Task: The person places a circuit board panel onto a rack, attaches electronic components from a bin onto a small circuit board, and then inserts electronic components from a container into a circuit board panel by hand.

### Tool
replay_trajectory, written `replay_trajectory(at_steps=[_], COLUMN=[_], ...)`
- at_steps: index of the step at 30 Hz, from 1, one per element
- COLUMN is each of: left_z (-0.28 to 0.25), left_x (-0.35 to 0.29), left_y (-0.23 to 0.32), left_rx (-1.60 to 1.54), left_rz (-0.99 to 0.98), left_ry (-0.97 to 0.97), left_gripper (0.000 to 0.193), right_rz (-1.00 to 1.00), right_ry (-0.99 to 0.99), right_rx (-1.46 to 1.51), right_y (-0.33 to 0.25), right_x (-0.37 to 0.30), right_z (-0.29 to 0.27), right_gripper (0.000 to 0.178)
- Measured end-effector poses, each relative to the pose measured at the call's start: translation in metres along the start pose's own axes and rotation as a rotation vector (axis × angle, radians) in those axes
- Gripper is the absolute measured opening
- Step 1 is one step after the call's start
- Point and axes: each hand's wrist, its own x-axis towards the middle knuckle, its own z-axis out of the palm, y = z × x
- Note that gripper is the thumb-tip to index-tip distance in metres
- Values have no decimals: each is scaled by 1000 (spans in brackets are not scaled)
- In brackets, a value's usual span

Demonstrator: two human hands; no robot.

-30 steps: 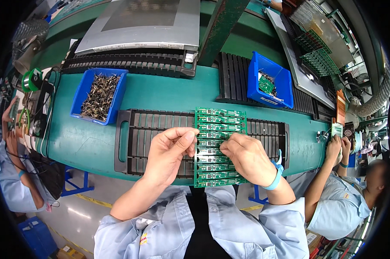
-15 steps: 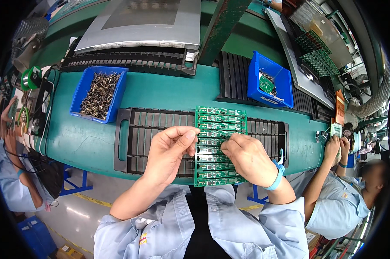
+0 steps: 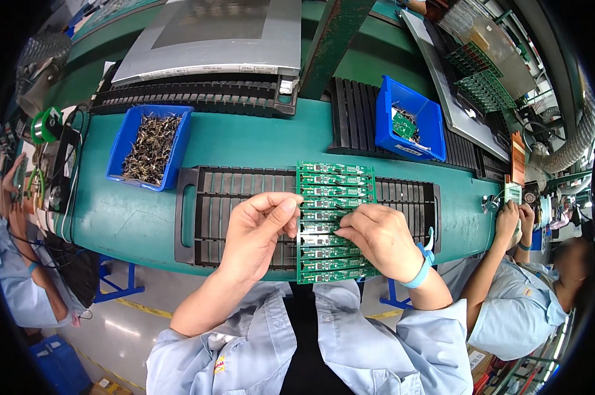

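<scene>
A green panel of several narrow circuit boards [image 3: 330,247] lies across a black slotted rack [image 3: 235,179] in front of me. At the panel's left edge my left hand [image 3: 261,230] has thumb and forefinger pinched together; whatever sits between them is too small to make out. My right hand [image 3: 379,240], with a blue wrist strap [image 3: 423,268], reaches over the panel's right side. Its fingers are closed together at the middle rows, and their tips hide what they hold. Small dark parts stand along the rows.
A blue bin of loose leaded components [image 3: 151,148] stands at the left. Another blue bin [image 3: 412,122] holds a green board piece and components, on black racks [image 3: 353,115]. A solder spool [image 3: 46,125] is far left. Co-workers' hands [image 3: 508,220] show at both sides.
My right fingertips have shifted slightly left and the fingers have spread a little over the middle rows. My left hand stays at the panel's left edge.
</scene>
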Motion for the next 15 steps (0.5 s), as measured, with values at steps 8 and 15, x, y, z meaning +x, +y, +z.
replay_trajectory(at_steps=[8, 15], left_z=[1, 2], left_x=[1, 0], left_y=[0, 0], left_rx=[16, 32], left_rz=[-1, 6], left_ry=[3, 18], left_gripper=[17, 17], right_rz=[-71, -66], right_ry=[107, 70], right_rx=[80, 126], right_y=[12, 11], right_x=[-4, -3], right_z=[6, 7], right_gripper=[6, 5])
